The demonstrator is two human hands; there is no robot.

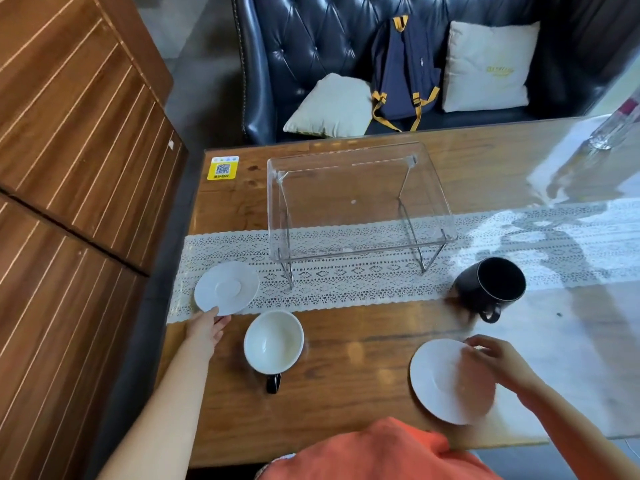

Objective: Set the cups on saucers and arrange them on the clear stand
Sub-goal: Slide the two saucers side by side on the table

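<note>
A clear acrylic stand sits on the lace runner in the middle of the table, its top bare. A small white saucer lies at the runner's left end; my left hand touches its near edge with the fingertips. A white-lined cup with a black handle stands just right of that hand. A black mug rests at the right, with its handle towards me. A larger white saucer lies near the table's front right; my right hand has its fingers curled on its right part.
A lace runner crosses the wooden table. A glass bottle stands at the far right corner. A yellow QR sticker is at the far left. Behind the table is a dark leather sofa with cushions and a blue backpack. A wooden partition runs along the left.
</note>
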